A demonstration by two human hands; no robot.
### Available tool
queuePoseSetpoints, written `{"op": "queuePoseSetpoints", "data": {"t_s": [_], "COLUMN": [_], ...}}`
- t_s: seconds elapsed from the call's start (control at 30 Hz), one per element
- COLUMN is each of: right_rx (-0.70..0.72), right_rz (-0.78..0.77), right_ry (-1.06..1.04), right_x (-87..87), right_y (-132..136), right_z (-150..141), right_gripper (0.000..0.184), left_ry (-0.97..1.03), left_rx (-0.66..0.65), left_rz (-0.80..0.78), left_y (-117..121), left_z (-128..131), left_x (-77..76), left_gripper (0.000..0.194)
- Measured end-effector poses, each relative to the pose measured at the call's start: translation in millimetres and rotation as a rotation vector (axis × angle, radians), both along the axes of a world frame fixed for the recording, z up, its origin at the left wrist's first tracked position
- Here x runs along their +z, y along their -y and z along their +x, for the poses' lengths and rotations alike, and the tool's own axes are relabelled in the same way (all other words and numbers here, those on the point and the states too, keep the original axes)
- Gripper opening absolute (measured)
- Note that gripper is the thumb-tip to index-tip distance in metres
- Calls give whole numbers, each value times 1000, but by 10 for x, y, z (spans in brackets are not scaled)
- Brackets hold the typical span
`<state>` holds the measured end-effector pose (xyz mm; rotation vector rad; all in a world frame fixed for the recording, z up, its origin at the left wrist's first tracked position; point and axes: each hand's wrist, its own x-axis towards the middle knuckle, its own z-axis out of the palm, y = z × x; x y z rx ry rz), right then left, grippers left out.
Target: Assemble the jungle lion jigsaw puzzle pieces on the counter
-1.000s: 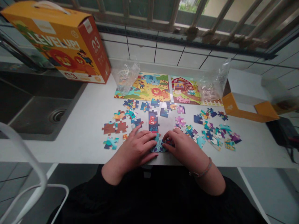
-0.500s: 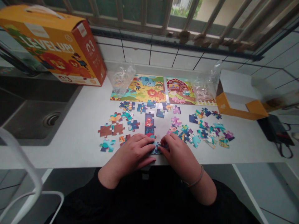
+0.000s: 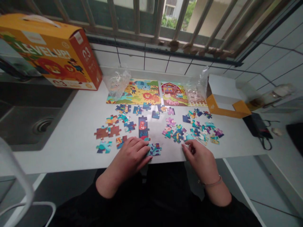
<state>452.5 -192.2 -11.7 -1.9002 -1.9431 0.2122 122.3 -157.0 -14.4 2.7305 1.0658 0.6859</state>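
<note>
A white bench (image 3: 80, 126) runs across the view, with a metal sink (image 3: 26, 126) at its left end. The orange "LEVEL UP!" box (image 3: 54, 60) stands upright at the back left, near the sink. The lion picture sheet (image 3: 146, 91) and, to its right, the farm picture sheet (image 3: 174, 94) lie flat along the back, each partly covered by a crumpled clear plastic bag. Right of them sits an open orange-and-white box (image 3: 227, 105).

The left hand (image 3: 130, 154) lies palm down, fingers extended and close together, over the lower part of the joined puzzle section (image 3: 143, 126), hiding some of it. The right hand (image 3: 201, 157) is half closed beside the right-hand pieces, thumb and index tips near each other; whether it has hold of a piece cannot be told. A thin bracelet (image 3: 214, 183) circles that wrist.

The blue leafy pieces (image 3: 155, 149) lie at the left fingertips, near the front edge. Brown puzzle pieces (image 3: 113, 130) lie among others on the left; a purple puzzle piece (image 3: 170, 121) lies between the joined section and the right-hand group.
</note>
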Motion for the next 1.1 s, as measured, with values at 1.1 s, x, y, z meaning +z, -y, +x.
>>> {"op": "queuePoseSetpoints", "data": {"t_s": [1.1], "right_rx": [-264], "right_rz": [332], "right_ry": [77], "right_x": [-436], "right_y": [-81], "right_z": [331], "right_gripper": [38], "left_ry": [81], "left_rx": [38], "left_rz": [27], "left_y": [102], "left_z": [-6], "left_x": [-33], "left_gripper": [7]}}
